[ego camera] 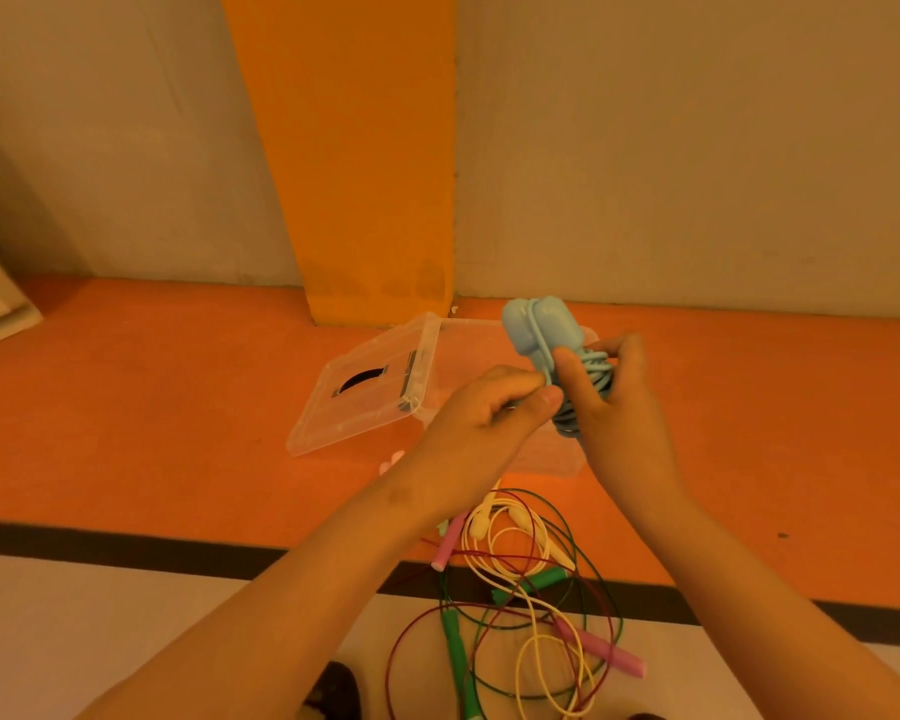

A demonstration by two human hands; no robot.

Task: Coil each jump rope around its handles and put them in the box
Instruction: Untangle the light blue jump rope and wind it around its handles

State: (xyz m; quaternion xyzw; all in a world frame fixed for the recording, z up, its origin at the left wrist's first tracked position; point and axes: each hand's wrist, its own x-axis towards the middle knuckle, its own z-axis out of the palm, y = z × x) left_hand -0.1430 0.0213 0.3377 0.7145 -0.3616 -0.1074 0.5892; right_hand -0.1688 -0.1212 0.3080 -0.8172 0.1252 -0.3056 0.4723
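Our two arms are bare: the left forearm [302, 579] and the right forearm [739, 579] are uncovered as far back as we can see. Our left grip [481, 407] and right grip [614, 407] are bare as well, a short thumbnail showing on the left one. A small darker blotch [401, 493] marks the left forearm near the wrist.

Pale blue rope [552, 356] — clear box [557, 462] — orange floor [152, 407] with a black stripe [126, 548].

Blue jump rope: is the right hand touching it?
Touching. The head view shows the right hand gripping the blue jump rope, fingers curled round its coils.
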